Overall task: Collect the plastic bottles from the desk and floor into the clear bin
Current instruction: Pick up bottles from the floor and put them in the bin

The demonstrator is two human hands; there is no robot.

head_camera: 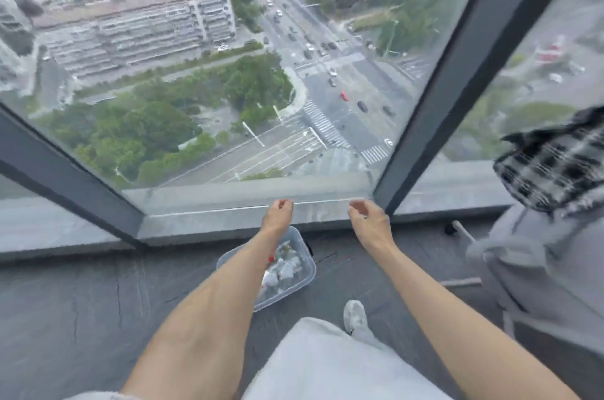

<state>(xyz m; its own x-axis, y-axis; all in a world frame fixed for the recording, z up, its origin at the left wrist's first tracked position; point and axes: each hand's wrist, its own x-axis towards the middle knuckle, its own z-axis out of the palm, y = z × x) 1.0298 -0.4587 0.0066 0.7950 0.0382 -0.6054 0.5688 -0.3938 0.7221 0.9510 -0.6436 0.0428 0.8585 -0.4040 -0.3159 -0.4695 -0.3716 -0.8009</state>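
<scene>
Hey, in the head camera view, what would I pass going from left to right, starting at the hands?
left hand → right hand → black-and-white plaid cloth. The clear bin is left out because it overlaps the left hand's position.

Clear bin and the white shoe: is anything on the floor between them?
No. The head view shows only bare dark floor between the clear bin and the white shoe.
</scene>
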